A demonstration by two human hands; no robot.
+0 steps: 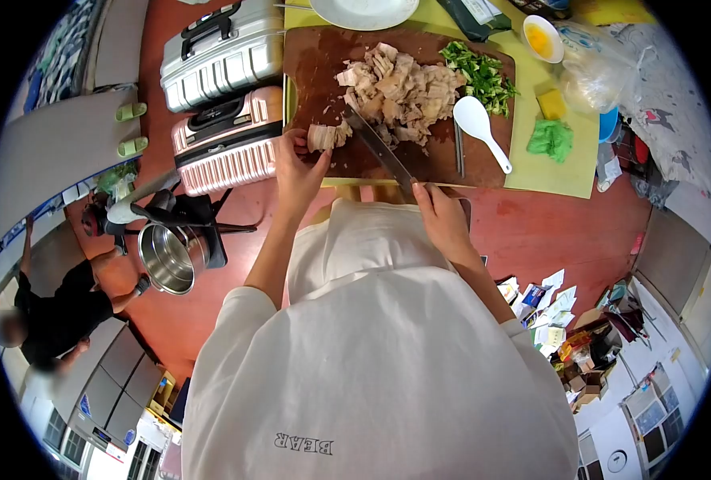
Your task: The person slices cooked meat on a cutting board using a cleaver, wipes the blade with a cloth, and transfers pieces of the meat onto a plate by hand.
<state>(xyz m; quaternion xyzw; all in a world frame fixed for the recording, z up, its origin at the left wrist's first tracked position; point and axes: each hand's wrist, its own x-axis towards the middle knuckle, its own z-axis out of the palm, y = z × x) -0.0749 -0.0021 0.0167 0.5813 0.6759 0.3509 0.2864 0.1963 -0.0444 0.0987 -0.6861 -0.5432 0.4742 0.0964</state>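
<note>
Step in hand, as judged: slicing cooked meat on a brown cutting board [311, 88]. Right hand [441, 214]: closed round the handle of a knife [382, 152], blade slanting toward 11 o'clock, its tip beside the uncut-looking meat piece [323, 138] at the board's 8 o'clock. Left hand [299, 172]: part-open, thumb and fingers grasping that piece. Sliced meat [407, 88]: heaped from centre toward 12. Chopped greens [479, 78]: 2 o'clock. White spoon [474, 120]: 4 o'clock. Next cut seemingly calls for a steady piece, fingertips clear of the edge.
</note>
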